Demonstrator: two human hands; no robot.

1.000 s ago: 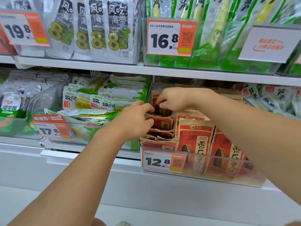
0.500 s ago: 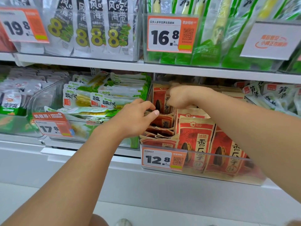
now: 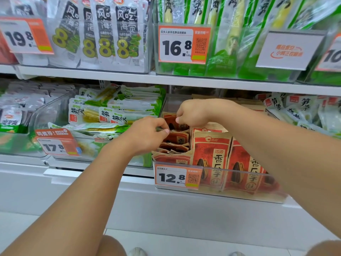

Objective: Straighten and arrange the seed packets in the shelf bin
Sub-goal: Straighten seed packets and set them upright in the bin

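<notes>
The task looks partly done: in the clear shelf bin [image 3: 239, 171] the right-hand red seed packets [image 3: 212, 154] stand upright, the left column [image 3: 175, 143] lies slumped. The right hand [image 3: 193, 112] pinches a rear packet [image 3: 170, 120]; the left hand [image 3: 147, 133] pinches another's edge. The price tag [image 3: 177, 177] reads 12.8

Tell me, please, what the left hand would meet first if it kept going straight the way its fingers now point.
Most likely the red seed packets slumped in the left column of the bin: the left hand points right and slightly back, fingertips already at their edges. Depth is unclear; the right hand sits just above that line.
</notes>
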